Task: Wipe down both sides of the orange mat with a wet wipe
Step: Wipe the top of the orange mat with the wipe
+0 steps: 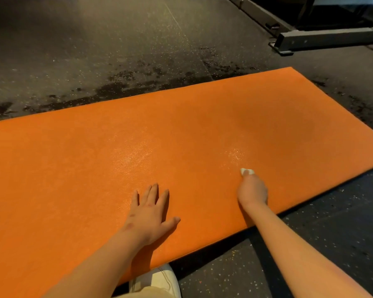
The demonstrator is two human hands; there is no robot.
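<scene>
The orange mat (95, 160) lies flat on the dark speckled floor and fills most of the view. My left hand (152, 208) rests flat on it near the front edge, fingers spread and straight. My right hand (252, 189) is further right on the mat, fingers curled round a small white wet wipe (247, 171) that sticks out in front of the knuckles and touches the mat. Shiny damp patches show on the mat just beyond the wipe and in the middle.
Dark wet stains mark the floor (138, 50) behind the mat's far edge. A grey metal frame (323, 38) of gym equipment stands at the back right. A white shoe (157, 280) pokes out under the mat's front edge.
</scene>
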